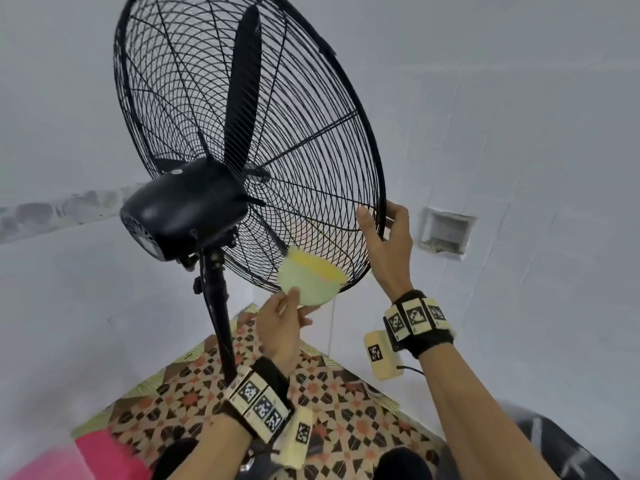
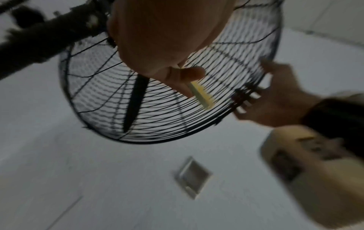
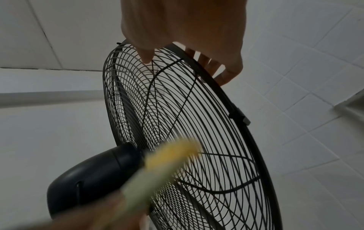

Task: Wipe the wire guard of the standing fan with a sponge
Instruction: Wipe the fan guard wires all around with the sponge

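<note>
The black standing fan's wire guard [image 1: 311,150] fills the head view, seen from behind. My left hand [image 1: 298,306] pinches a green and yellow sponge [image 1: 308,282] and holds it against the low part of the rear guard. In the left wrist view the thumb and fingers of the left hand [image 2: 189,80] clamp the sponge [image 2: 201,95] edge-on against the wires [image 2: 118,101]. My right hand [image 1: 379,216] grips the guard's rim at the lower right, thumb on the rear wires and fingers curled round the front. The right wrist view shows the right hand [image 3: 185,65] on the rim and the blurred sponge [image 3: 167,160].
The motor housing [image 1: 183,209] and pole [image 1: 218,323] stand left of my hands. A patterned mat [image 1: 329,410] lies under the fan on pale tiled floor. A square recess [image 1: 446,233] is set into the tiles on the right. Something pink [image 1: 104,455] lies at bottom left.
</note>
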Motion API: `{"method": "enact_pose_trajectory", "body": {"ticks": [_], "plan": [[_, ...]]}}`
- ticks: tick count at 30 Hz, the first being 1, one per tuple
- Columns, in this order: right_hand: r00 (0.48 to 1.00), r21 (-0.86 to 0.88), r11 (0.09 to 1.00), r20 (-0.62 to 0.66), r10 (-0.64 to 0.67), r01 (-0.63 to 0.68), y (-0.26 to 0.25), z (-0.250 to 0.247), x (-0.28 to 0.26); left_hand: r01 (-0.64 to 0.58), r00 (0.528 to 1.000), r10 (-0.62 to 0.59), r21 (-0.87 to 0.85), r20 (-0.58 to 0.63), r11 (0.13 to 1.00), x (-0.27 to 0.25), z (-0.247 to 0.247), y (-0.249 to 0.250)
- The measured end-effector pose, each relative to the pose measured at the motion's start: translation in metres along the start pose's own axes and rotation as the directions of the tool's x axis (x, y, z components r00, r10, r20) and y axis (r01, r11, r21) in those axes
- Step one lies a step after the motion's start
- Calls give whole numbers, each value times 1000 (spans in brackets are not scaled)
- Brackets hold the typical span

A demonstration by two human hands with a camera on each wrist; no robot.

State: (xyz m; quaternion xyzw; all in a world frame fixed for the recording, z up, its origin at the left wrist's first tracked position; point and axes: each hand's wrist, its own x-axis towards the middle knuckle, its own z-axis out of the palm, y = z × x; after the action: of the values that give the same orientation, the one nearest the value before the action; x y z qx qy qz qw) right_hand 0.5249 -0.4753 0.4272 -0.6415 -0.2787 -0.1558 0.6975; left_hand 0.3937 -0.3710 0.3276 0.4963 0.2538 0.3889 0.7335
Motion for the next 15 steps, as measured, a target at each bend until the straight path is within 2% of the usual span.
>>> {"method": "enact_pose_trajectory", "body": {"ticks": [3,5,9,15], "plan": [[1000,28,1000,-17,15,-15,1,2,-3,-78,996,82,-101,36,992,-9,18,20],[999,38,999,-18,28,-27,-2,1,-2,-35,999,39,-107,32,994,-13,22,17],[999,50,998,27,29,-31,-6,-6,0,60,997,-60,-3,-45,998,-11,-1,-6],[999,68,997,26,24,-26,-5,-5,-5,-97,994,104,-172,36,980,-32,24,26]]}}
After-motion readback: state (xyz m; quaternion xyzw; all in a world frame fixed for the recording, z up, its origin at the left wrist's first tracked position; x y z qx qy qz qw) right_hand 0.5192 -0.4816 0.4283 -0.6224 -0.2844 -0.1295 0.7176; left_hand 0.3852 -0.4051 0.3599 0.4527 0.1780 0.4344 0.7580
